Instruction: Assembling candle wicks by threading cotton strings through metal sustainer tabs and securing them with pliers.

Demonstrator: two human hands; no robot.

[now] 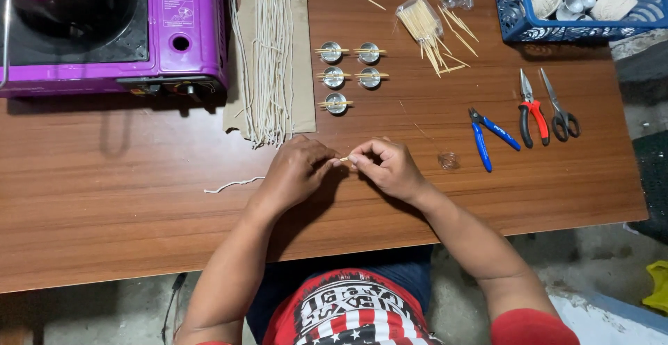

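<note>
**Mia:** Brown wood table (139, 206), big and flat. What are the hands doing?

**Sam:** Both hands meet in the middle of it. The left hand (296, 171) and the right hand (390, 167) pinch one little wooden stick (344, 158) between them. The fingers are closed tight on it.

**Mia:** Where is the stick in the grip?

**Sam:** Right in the gap between the two hands. Only a tiny bit shows. The left fingertips hold it at its 9 o'clock end, the right fingertips at its 3 o'clock end.

**Mia:** What is near them?

**Sam:** At 12 o'clock from the hands are five small metal cups (335, 76) with sticks laid across them. At 11 o'clock lies a bunch of white strings (271, 46) on cardboard, and past that a purple stove (188, 32). One loose string piece (233, 185) lies at 9 o'clock.

**Mia:** And on the other side?

**Sam:** At 3 o'clock are blue cutters (487, 136), red pliers (532, 115) and scissors (560, 112). At 1 o'clock is a bag of sticks (421, 21), and a blue basket (515, 11) is far up in the corner
</note>
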